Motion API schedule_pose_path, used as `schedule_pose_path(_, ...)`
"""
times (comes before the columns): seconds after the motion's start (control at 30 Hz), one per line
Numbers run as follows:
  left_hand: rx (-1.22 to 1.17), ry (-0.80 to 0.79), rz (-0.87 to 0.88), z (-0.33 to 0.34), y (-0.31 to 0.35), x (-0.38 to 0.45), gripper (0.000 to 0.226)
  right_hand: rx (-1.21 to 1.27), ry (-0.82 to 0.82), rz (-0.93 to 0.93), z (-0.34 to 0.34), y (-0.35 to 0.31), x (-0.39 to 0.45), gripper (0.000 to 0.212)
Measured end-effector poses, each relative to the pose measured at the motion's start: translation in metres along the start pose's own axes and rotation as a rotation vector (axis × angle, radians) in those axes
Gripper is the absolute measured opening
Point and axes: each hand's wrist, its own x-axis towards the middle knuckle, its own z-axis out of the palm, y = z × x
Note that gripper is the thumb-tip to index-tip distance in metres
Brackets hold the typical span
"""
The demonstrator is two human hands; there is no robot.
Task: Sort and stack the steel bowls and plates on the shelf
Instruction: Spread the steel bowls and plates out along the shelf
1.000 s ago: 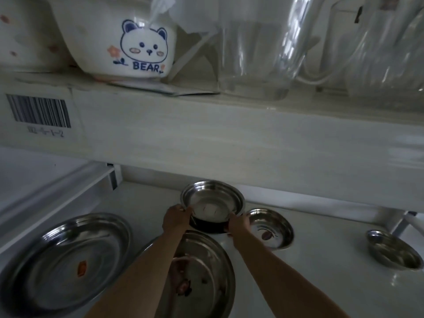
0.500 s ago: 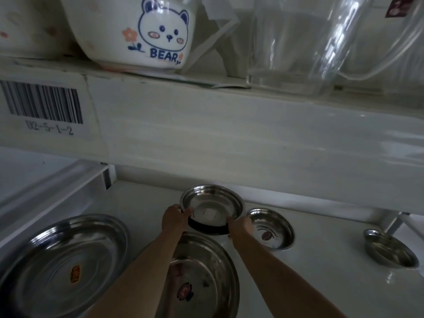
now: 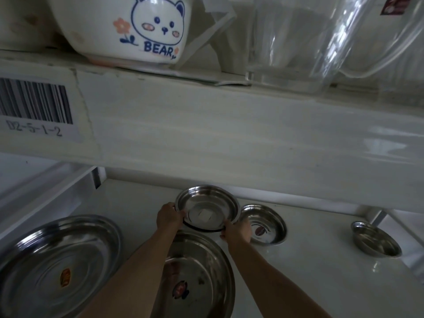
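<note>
Both hands hold one steel bowl (image 3: 207,207) at the back of the lower shelf: my left hand (image 3: 168,216) grips its left rim, my right hand (image 3: 237,229) its front right rim. The bowl has a white label inside and a dark edge shows under it. Just right of it sits a smaller steel bowl (image 3: 263,224). Another small steel bowl (image 3: 376,242) stands far right. A large steel plate (image 3: 57,265) lies at the left. A second large steel plate (image 3: 197,278) lies under my forearms.
The white shelf (image 3: 309,271) is low under a thick upper shelf board (image 3: 229,138) with a barcode label (image 3: 34,106). Above stand a white bear-print ceramic bowl (image 3: 128,28) and a clear glass jug (image 3: 293,42). A metal bracket (image 3: 376,216) is at the right.
My view has shifted slightly, so the upper shelf items appear further right and closer. Both hands keep their grip on the bowl, which has barely moved.
</note>
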Motion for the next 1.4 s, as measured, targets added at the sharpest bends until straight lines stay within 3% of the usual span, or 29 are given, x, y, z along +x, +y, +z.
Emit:
schedule_pose_path(0.17, 0.044, 0.028, -0.01, 0.001, 0.003, 0.002, 0.054, -0.056, 0.002, 0.011, 0.007, 0.023, 0.011, 0.015)
schedule_pose_path(0.3, 0.026, 0.019, -0.037, 0.002, 0.001, 0.007, 0.055, -0.021, -0.038, 0.016, 0.009, 0.028, 0.016, 0.035)
schedule_pose_path(0.53, -0.029, 0.008, -0.112, 0.004, -0.004, 0.015, 0.036, 0.26, -0.161, 0.191, 0.007, 0.015, 0.014, 0.032)
schedule_pose_path(0.8, -0.179, -0.034, -0.195, 0.007, -0.013, 0.031, 0.027, 0.266, -0.21, 0.2, 0.014, 0.014, 0.02, 0.034)
schedule_pose_path(1.03, -0.172, -0.035, -0.156, 0.001, -0.006, 0.031, 0.028, 0.286, -0.218, 0.193, 0.01, 0.007, 0.013, 0.032)
schedule_pose_path(1.4, -0.365, -0.058, -0.134, -0.009, 0.031, 0.009, 0.027, 0.309, -0.209, 0.141, -0.007, -0.018, 0.006, 0.026)
